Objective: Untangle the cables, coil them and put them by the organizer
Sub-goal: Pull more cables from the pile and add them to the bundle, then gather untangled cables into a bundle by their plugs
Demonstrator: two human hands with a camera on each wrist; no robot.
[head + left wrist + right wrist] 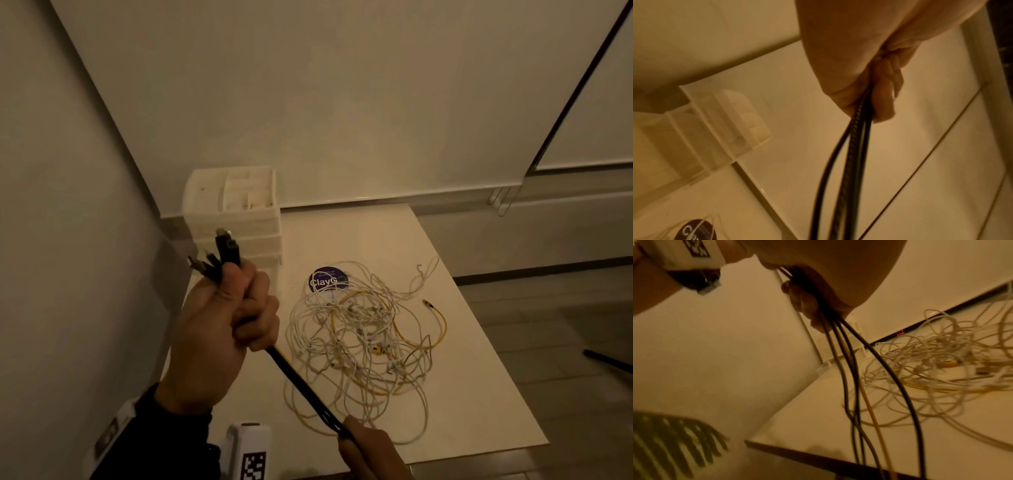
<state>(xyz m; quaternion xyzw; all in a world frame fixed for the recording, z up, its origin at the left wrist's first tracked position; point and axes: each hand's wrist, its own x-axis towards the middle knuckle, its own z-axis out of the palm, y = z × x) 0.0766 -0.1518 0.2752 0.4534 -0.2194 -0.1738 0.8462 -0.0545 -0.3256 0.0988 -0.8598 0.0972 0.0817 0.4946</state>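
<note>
The right hand sits nearest, low at the front edge of the worktop, its grip clamped round a bundle of black cables. In the right wrist view the curled fingers press the strands against the palm, and below the fist several black strands and one yellow strand hang down past the worktop's front edge. A white wrist-worn unit with a black-and-white square marker shows just left of this hand.

From there the black bundle runs taut, up and to the left, to the left hand, which is raised above the worktop's left side. Its grip is also closed tight on the bundle, thumb over the strands, with a cluster of black plugs sticking up out of the top of the fist. The left wrist view shows the cables leaving the underside of the fist, one of them with a braided look.

Beyond and right of the hands, a loose tangle of white cables lies in the middle of the worktop, with a yellow cable threaded through it; one yellow end lies free at the tangle's right side. The far edge of the tangle overlaps a round dark sticker with pale lettering.

Farther back, at the worktop's far left corner against the wall, stands the white organizer, a stack of drawers with open compartments on top, well apart from the tangle
</note>
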